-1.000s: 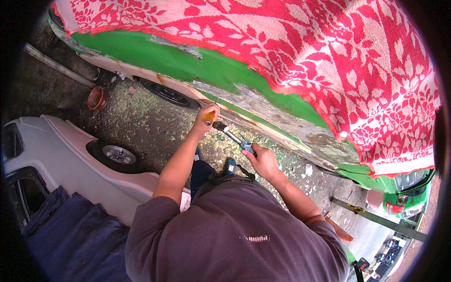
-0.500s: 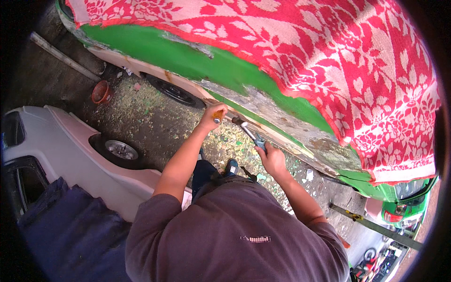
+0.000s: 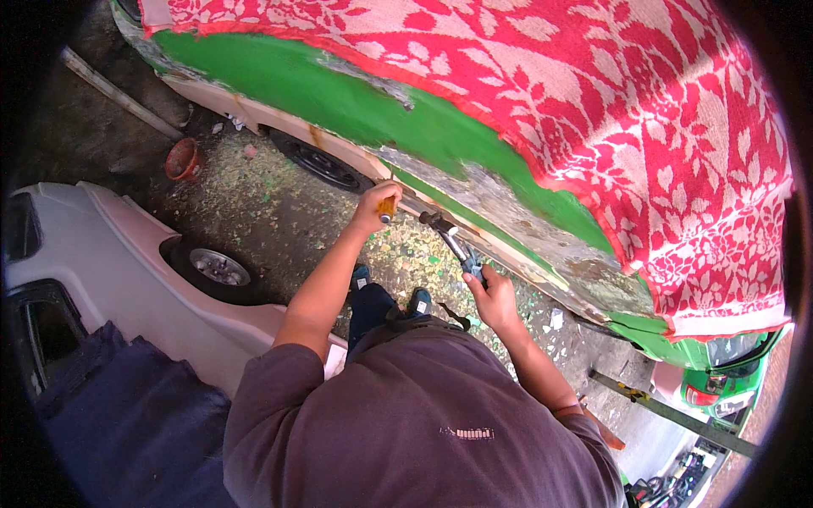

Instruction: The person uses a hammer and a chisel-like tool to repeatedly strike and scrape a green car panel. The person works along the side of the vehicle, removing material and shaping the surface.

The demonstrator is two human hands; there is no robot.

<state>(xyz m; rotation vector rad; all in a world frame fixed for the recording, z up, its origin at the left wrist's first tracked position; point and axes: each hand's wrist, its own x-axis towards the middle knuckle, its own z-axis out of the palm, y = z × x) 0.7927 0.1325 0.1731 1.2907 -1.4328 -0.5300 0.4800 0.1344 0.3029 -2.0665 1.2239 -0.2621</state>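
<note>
In my left hand (image 3: 373,210), closed fingers grip a tool with an amber handle (image 3: 387,207). Its butt has a metal cap facing me, and most of its working end is hidden. My right hand (image 3: 494,296) is wrapped round the blue-grey grip of a hammer (image 3: 456,245) with a shiny metal shaft. The hammer's dark head hangs a little to the right of the amber handle, apart from it. Beyond both hands runs the lower side of a green car (image 3: 313,97), with bare, rough grey patches and a pale strip along its bottom edge.
A red and pink patterned cloth (image 3: 559,76) covers the car's upper part. Chips of paint (image 3: 254,182) litter the floor. A white car (image 3: 127,254) with a dark blue cloth (image 3: 127,406) stands at left. An orange-red pot (image 3: 183,159) and a pole (image 3: 118,95) lie beyond.
My left hand has shifted slightly left, the amber-handled tool still in it. The hammer is tilted more steeply in my right hand. My view has shifted a little against the green car.
</note>
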